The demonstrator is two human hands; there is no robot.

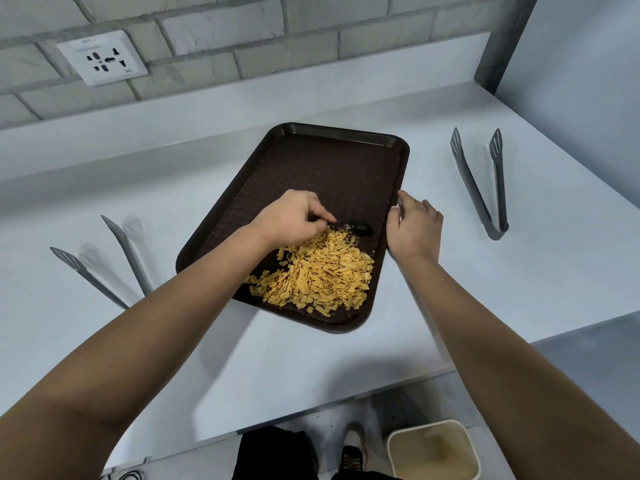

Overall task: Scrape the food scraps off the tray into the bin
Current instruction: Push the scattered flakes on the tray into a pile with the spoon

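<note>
A dark brown tray (pixel 332 161) lies at an angle on the white counter. A heap of yellow food scraps (pixel 322 275) covers its near end. My left hand (pixel 291 216) pinches the handle of a black spoon (pixel 360 228), whose bowl sits on the tray at the far edge of the heap. My right hand (pixel 414 226) grips the tray's right rim, thumb on the inside. The cream bin (pixel 433 448) stands on the floor below the counter's front edge, at the lower right.
Grey tongs (pixel 485 188) lie on the counter right of the tray. A second pair of tongs (pixel 104 261) lies to the left, partly behind my left forearm. A brick wall with a socket (pixel 102 58) backs the counter. My shoe (pixel 353 452) is beside the bin.
</note>
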